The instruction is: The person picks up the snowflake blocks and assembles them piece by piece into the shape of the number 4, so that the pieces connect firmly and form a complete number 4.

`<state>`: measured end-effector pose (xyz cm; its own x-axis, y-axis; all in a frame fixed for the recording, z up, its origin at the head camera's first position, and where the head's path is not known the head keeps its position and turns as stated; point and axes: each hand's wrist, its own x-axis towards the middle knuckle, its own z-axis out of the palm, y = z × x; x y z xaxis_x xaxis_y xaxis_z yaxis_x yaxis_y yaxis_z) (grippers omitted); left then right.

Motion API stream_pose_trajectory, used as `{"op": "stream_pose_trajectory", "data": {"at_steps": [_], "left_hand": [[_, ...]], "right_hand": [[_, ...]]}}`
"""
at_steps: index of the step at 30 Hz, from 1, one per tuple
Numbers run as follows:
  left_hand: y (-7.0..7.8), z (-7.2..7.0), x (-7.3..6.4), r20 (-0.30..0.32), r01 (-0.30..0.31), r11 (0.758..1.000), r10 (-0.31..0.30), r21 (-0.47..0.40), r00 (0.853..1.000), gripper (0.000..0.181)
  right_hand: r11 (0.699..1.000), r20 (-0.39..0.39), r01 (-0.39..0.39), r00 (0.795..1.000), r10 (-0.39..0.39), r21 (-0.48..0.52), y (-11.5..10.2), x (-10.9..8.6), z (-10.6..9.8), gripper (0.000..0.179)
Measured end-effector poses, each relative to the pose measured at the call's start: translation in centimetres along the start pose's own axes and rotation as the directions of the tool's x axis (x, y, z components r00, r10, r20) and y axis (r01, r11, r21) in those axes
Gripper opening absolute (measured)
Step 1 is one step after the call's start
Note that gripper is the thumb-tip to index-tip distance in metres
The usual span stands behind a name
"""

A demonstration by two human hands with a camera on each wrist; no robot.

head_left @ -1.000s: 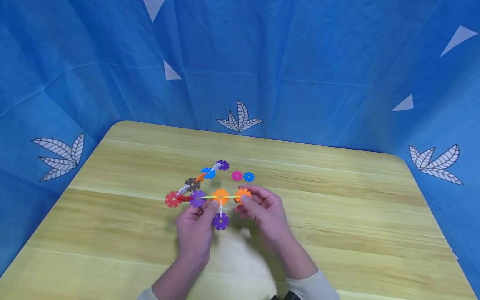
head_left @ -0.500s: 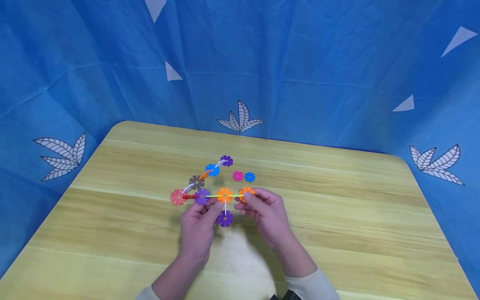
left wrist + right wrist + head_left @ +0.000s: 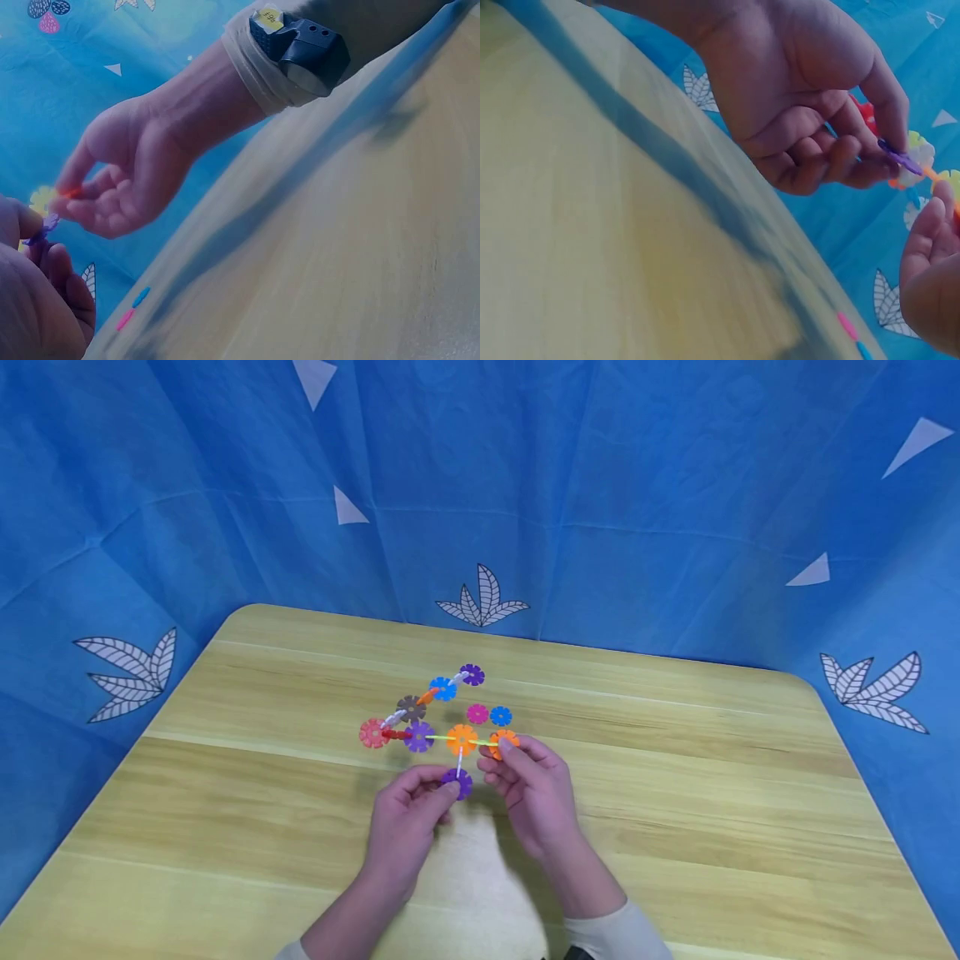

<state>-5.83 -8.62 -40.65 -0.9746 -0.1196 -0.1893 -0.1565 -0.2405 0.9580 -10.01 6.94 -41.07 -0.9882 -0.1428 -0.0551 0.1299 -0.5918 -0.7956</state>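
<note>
Both hands hold up a chain of notched plastic discs slotted together above the table. In the head view my left hand (image 3: 408, 818) pinches the purple disc (image 3: 463, 787) that hangs lowest, between thumb and fingers. An edge-on white disc (image 3: 460, 763) joins it to the middle orange disc (image 3: 462, 740). At the chain's right end, the thumb and fingers of my right hand (image 3: 540, 789) pinch another orange disc (image 3: 512, 741). Leftward the chain runs through a purple disc (image 3: 419, 737) to a red disc (image 3: 372, 733), then bends back past brown (image 3: 411, 708) and blue discs (image 3: 443, 688).
Two loose discs, one pink (image 3: 477, 714) and one blue (image 3: 501, 716), lie side by side on the wooden table (image 3: 712, 777) beyond the hands. A blue curtain (image 3: 637, 485) hangs behind the table. The right wrist carries a dark camera unit (image 3: 307, 52).
The chain has shifted right and slightly away. My left hand has moved from beside the middle orange disc down to the lowest purple disc; my right hand keeps its orange disc.
</note>
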Motion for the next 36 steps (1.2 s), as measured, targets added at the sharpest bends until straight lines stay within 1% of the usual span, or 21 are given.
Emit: {"op": "stream_pose_trajectory", "data": {"at_steps": [4, 8, 11, 16, 23, 25, 28, 31, 33, 36], "left_hand": [[-0.1, -0.2, 0.1, -0.004, 0.022, 1.0, -0.022, -0.015, 1.0, 0.018], [-0.1, -0.7, 0.1, -0.044, 0.031, 0.999, -0.032, -0.017, 0.999, 0.017], [0.1, -1.1, 0.1, -0.066, 0.035, 0.999, -0.037, -0.025, 0.997, 0.016], [0.3, -1.4, 0.2, -0.088, 0.038, 0.999, -0.039, -0.014, 0.995, 0.016], [0.6, -1.7, 0.1, -0.096, 0.021, 1.0, -0.022, -0.015, 0.995, 0.015], [0.7, -1.8, 0.1, -0.099, 0.015, 1.0, -0.016, -0.011, 0.995, 0.015], [0.8, -2.0, 0.2, -0.106, 0.0, 1.0, 0.0, -0.007, 0.994, 0.015], [0.9, -2.2, 0.3, -0.113, -0.017, 1.0, 0.017, 0.0, 0.993, 0.015], [1.0, -2.3, 0.3, -0.113, -0.025, 1.0, 0.025, 0.005, 0.993, 0.016], [1.1, -2.5, 0.4, -0.111, -0.03, 0.999, 0.031, 0.01, 0.993, 0.016]], "right_hand": [[0.999, -0.029, -0.02, 0.999, 0.021, 0.029, 0.5, -0.1, 0.3, 0.019], [0.999, -0.03, -0.047, 0.998, 0.047, 0.024, 0.9, -0.4, 0.5, 0.017], [0.998, -0.022, -0.06, 0.998, 0.061, 0.001, 1.1, -0.6, 0.7, 0.015], [0.997, 0.008, -0.057, 0.998, 0.058, -0.042, 1.3, -0.8, 0.7, 0.014], [0.994, 0.028, -0.045, 0.998, 0.048, -0.102, 1.2, -0.8, 0.8, 0.013], [0.991, 0.046, -0.042, 0.998, 0.049, -0.13, 1.1, -0.7, 0.7, 0.015], [0.978, 0.093, -0.03, 0.994, 0.05, -0.205, 0.6, -0.6, 0.4, 0.023], [0.955, 0.121, 0.007, 0.992, 0.031, -0.298, -0.2, -0.1, -0.2, 0.031], [0.935, 0.104, 0.027, 0.994, 0.011, -0.355, -0.7, 0.4, -0.5, 0.031], [0.89, 0.043, 0.04, 0.999, -0.023, -0.454, -1.3, 1.5, -1.0, 0.025]]}}
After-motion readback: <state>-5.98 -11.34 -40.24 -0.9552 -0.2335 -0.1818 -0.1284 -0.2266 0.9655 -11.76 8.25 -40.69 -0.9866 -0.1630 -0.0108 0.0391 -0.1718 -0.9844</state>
